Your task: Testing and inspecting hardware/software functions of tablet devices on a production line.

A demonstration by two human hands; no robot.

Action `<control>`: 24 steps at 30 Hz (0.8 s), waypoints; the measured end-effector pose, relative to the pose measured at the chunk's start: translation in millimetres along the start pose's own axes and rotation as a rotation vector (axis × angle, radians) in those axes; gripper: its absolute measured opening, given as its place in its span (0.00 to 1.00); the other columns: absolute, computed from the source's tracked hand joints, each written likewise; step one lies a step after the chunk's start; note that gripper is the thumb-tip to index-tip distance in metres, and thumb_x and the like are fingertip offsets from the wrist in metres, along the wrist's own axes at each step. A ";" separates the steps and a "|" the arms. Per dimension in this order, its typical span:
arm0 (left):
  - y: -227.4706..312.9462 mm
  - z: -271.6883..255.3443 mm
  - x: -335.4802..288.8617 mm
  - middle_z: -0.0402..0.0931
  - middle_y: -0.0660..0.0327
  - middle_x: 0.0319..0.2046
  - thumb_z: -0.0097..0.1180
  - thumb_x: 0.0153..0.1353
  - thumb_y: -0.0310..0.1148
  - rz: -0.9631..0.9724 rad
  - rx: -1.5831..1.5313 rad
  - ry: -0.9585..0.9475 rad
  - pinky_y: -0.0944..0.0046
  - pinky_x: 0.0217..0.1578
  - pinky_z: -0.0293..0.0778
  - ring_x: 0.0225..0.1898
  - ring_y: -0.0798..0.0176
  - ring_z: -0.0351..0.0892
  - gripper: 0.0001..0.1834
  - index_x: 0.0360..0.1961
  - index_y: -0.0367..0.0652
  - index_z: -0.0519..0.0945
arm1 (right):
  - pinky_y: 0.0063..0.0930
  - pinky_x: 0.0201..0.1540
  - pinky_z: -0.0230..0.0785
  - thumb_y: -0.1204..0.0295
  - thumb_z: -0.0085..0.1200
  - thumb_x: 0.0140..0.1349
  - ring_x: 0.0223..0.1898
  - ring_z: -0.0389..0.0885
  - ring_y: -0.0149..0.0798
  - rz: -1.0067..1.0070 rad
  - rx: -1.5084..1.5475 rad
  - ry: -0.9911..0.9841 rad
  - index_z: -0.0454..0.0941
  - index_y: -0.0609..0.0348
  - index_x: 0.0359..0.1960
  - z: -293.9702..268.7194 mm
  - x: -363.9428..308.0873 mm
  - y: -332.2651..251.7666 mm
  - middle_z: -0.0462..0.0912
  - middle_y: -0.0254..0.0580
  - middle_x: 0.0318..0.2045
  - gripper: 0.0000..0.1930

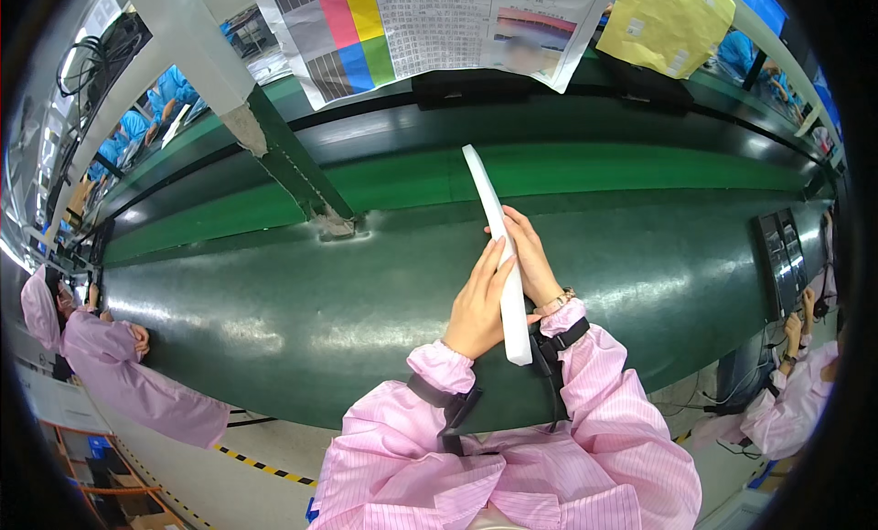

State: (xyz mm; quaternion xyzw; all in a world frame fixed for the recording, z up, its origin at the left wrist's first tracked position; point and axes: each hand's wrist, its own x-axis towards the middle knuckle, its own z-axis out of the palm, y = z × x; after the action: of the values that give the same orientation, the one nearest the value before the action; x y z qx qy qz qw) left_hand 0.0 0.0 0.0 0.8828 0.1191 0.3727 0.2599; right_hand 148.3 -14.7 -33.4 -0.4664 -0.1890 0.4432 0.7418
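Note:
A long, thin white panel or slab (514, 320) is held on edge between my two hands, above the green work surface. Its far end leans a little to the left, and only its narrow side shows clearly. My left hand (479, 301) presses flat against its left face, fingers pointing away from me. Behind its right face, my right hand (533, 260) supports it, with some fingertips showing past the edge. What exactly the white thing is, I cannot make out.
The green bench (256, 310) has a metal post (297, 178) rising at left of centre. Printed sheets (439, 36) and a yellow bag (666, 27) hang at the back. A black tray-like device (782, 260) lies at right. Co-workers in pink (137, 374) sit at both sides.

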 end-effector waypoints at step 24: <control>-2.1 -0.7 -0.1 0.58 0.43 0.66 0.76 0.39 0.46 0.004 0.001 0.009 0.49 0.60 0.68 0.66 0.39 0.60 0.52 0.63 0.37 0.61 | 0.24 0.46 0.72 0.65 0.44 0.72 0.43 0.77 0.31 -0.006 0.004 -0.001 0.63 0.58 0.63 0.2 1.0 2.5 0.79 0.46 0.44 0.21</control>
State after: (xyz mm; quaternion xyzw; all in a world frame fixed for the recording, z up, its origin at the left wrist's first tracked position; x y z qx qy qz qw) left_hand -0.6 2.0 -0.8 0.8815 0.1187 0.3771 0.2583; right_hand 147.4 -13.3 -35.5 -0.4641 -0.1900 0.4417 0.7439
